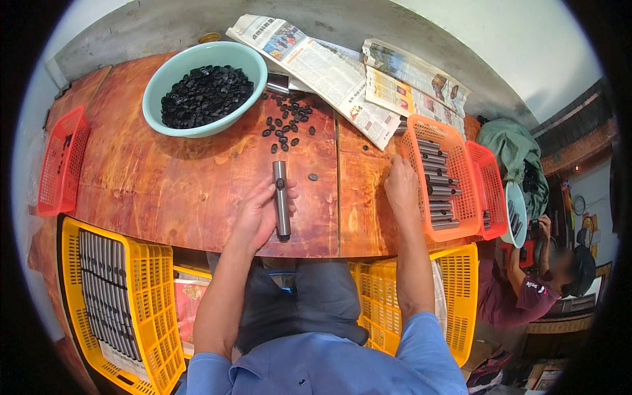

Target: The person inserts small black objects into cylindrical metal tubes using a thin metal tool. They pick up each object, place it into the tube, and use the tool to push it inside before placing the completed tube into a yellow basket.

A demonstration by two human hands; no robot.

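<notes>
My left hand [260, 214] holds a metal tube [281, 212] nearly upright in the picture, with a small black oval part [280, 184] near its upper end and a dark lower end. My right hand [402, 180] is at the left side of an orange plastic basket [452, 236] that holds several metal tubes [439, 180]. Its fingers are curled and mostly hidden, so I cannot tell whether anything is in them. Loose black oval parts [284, 131] lie scattered beyond the held tube, and one [313, 177] lies to its right.
A pale green bowl [153, 98] of black parts and newspapers [321, 64] lie along the back. Red baskets stand at the far left [64, 163] and right [493, 197]. Yellow crates [153, 296] sit below the table edge, one holding tubes. Another person [523, 301] is at the right.
</notes>
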